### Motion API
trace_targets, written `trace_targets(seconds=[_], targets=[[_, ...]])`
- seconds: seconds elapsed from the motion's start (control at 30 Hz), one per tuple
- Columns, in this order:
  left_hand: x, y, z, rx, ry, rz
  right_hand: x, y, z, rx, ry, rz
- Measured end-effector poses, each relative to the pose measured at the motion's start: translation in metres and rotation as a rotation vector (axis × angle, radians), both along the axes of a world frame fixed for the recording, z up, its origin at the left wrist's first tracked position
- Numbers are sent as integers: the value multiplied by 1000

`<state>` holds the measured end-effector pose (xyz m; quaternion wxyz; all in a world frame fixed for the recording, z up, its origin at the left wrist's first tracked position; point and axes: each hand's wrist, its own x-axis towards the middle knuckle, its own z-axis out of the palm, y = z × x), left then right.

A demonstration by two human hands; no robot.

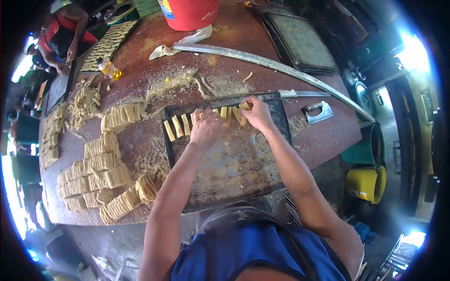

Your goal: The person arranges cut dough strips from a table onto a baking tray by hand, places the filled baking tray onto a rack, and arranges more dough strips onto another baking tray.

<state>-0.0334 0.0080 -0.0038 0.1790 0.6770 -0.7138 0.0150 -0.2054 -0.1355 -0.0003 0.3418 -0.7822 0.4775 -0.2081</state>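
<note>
A dark, worn baking tray lies in front of me. Along its far edge runs a row of short pale dough strips. My left hand is over this row, fingers curled down around a strip, its fingertips partly hidden. To its right, my right hand pinches a dough strip between thumb and fingers at the row's right end. Bare metal shows on the near part of the tray. Left of the tray sit stacked blocks of cut dough strips.
Beyond the tray lie a long metal bar, a white-handled knife and a dough scraper. A red bucket, a bottle and stacked trays stand farther back. Another person works beside a filled tray.
</note>
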Motion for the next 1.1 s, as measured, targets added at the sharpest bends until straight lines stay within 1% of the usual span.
trace_targets(seconds=[0.03, 0.1, 0.2, 0.27, 0.3, 0.37, 0.43, 0.53, 0.6, 0.73, 0.9, 0.97, 1.0, 1.07, 1.1], targets=[[-5, 2, 0, 23, -13, 7, -5, -2, -4, 14, -58, 17], [-11, -1, 5, 17, 47, 53, -15, -9, -9, 88, -106, 43], [-24, -4, 10, 38, 13, 71, -27, -12, -6, 70, -109, 56], [-29, -10, 8, 63, -12, 91, -28, -13, -3, 82, -27, 67], [-32, -11, 9, 63, -22, 88, -26, -14, -4, 83, -37, 63], [-37, -12, 9, -15, -37, 97, -20, -12, -9, 8, -25, 78], [-38, -15, 11, -23, -34, 96, -17, -12, -10, -16, -27, 75], [-32, -14, 15, 24, 4, 83, -17, -8, -7, -50, 18, 72], [-25, -8, 20, 64, 30, 101, -18, -6, -6, -22, 46, 78], [-16, -8, 5, 151, 40, 85, -10, 4, -9, -70, 57, 22], [-13, -11, -2, 94, 140, 50, -2, 13, -9, -109, 63, -53], [-17, -12, -1, -29, 132, 30, -2, 12, -8, -131, 63, -51], [-20, -14, 1, -42, 141, 27, -2, 13, -9, -154, 51, -58], [-25, -20, 4, 77, 80, -3, -2, 8, -16, -215, 64, -35], [-25, -22, 3, 70, 88, -2, -4, 4, -17, -222, 72, -33]])
